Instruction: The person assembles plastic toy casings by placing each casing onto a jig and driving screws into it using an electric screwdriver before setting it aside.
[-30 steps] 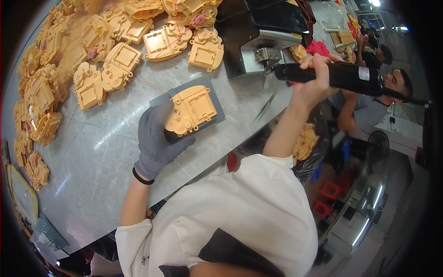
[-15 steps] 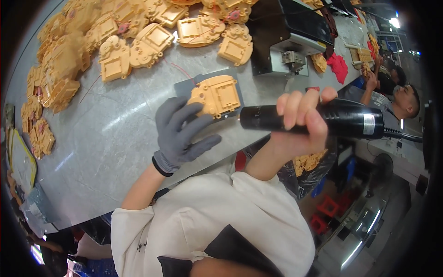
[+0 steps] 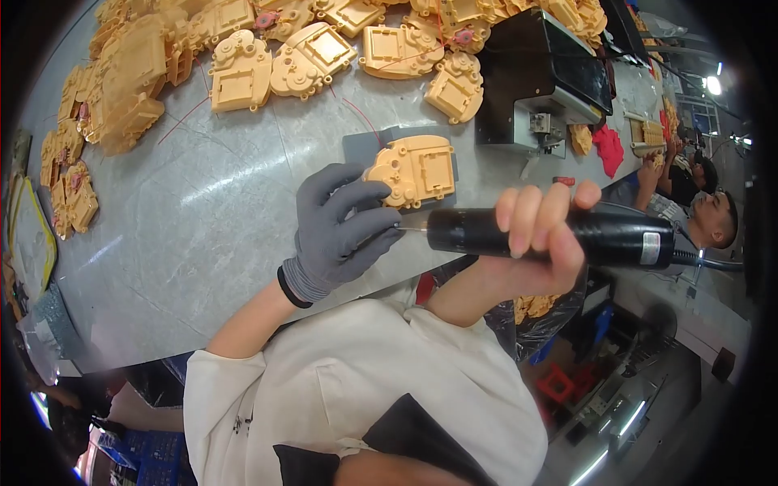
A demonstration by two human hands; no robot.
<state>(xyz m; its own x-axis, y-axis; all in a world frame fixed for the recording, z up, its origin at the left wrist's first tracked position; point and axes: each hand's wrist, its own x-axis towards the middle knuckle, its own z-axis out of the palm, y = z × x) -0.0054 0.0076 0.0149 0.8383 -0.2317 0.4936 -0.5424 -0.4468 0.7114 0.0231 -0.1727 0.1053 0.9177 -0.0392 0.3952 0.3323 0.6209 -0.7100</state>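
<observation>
A black electric screwdriver (image 3: pixel 466 231) lies level in my bare right hand (image 3: pixel 539 231), its thin bit pointing left. My left hand (image 3: pixel 332 231), in a grey glove, has its thumb and a finger pinched together at the bit's tip. Whatever small thing sits between them is too small to make out. Another gloved finger reaches the left edge of a yellow-orange plastic housing (image 3: pixel 433 172). This housing has a rectangular recess and a round-lobed end, and rests on a dark flat pad (image 3: pixel 356 148). A red wire runs from it toward the back.
Several similar housings (image 3: pixel 241 81) are heaped along the back and left of the grey table (image 3: pixel 203 235). A black boxy machine (image 3: pixel 519 97) stands at the back right, near a red cloth (image 3: pixel 608 150). A cable trails from the screwdriver. Another person sits far right.
My left fingers, spread apart before, have drawn together at the screwdriver's tip. The bit now shows against the glove. The whole view has shifted slightly; the housing stays on its pad.
</observation>
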